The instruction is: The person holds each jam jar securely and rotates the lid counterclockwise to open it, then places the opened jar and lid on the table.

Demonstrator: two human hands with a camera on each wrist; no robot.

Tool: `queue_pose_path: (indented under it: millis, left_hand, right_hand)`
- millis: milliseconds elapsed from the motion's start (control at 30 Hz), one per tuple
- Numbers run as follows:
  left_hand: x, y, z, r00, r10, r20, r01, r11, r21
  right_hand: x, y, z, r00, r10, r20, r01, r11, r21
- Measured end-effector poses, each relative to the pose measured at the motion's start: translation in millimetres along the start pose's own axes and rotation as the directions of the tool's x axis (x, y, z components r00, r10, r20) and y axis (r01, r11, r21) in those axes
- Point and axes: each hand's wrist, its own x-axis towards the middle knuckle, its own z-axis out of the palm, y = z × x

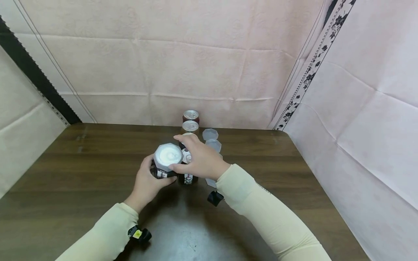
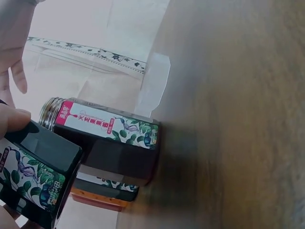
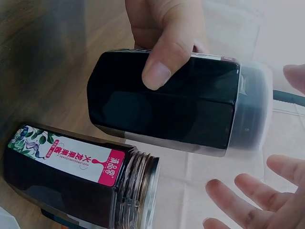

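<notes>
My left hand (image 1: 145, 186) grips a dark, many-sided glass jar (image 3: 162, 100) round its body, the thumb pressed on one side. A frosted plastic cap (image 1: 168, 155) covers the jar's top. My right hand (image 1: 204, 159) is spread beside that cap; in the right wrist view its fingers (image 3: 248, 205) stand apart from it. Next to the held jar is a standing dark jar (image 2: 105, 138) with a pink-and-white label, its threaded neck and metal lid bare of any frosted cap. The held jar's label is partly hidden by my left hand.
More jars with silver lids (image 1: 190, 125) stand in a row towards the back edge of the wooden table (image 1: 107, 159). Right of them, several frosted caps (image 1: 210, 134) lie in a line, some behind my right hand. Pale cloth (image 1: 202, 69) hangs behind the table.
</notes>
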Motion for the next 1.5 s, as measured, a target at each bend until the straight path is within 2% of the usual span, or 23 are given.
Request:
queue_pose_path:
  millis: [433, 767, 1000, 1300, 1500]
  left_hand:
    - [-3.0, -1.3, 9.1, 1.000, 0.030, 0.004, -0.030, 0.999, 0.012]
    - [-10.3, 3.2, 13.5, 0.995, 0.091, -0.029, -0.088, 0.993, 0.085]
    - [-12.1, 4.4, 19.2, 0.988, 0.142, -0.066, -0.133, 0.984, 0.120]
    - [-13.4, 6.7, 24.4, 0.983, 0.164, -0.081, -0.150, 0.977, 0.155]
    - [-16.0, 10.0, 24.8, 0.979, 0.187, -0.085, -0.169, 0.969, 0.180]
  right_hand:
    - [0.2, -6.9, 3.7, 0.999, 0.049, 0.011, -0.048, 0.991, -0.127]
    - [-3.4, -9.5, 5.1, 0.997, 0.064, 0.053, -0.052, 0.978, -0.203]
    - [-5.0, -8.3, 6.8, 0.996, 0.048, 0.077, -0.032, 0.978, -0.206]
    - [-7.9, -2.9, 9.7, 0.994, 0.063, 0.088, -0.041, 0.973, -0.228]
    - [-9.1, -1.9, 9.1, 0.992, 0.078, 0.103, -0.058, 0.980, -0.188]
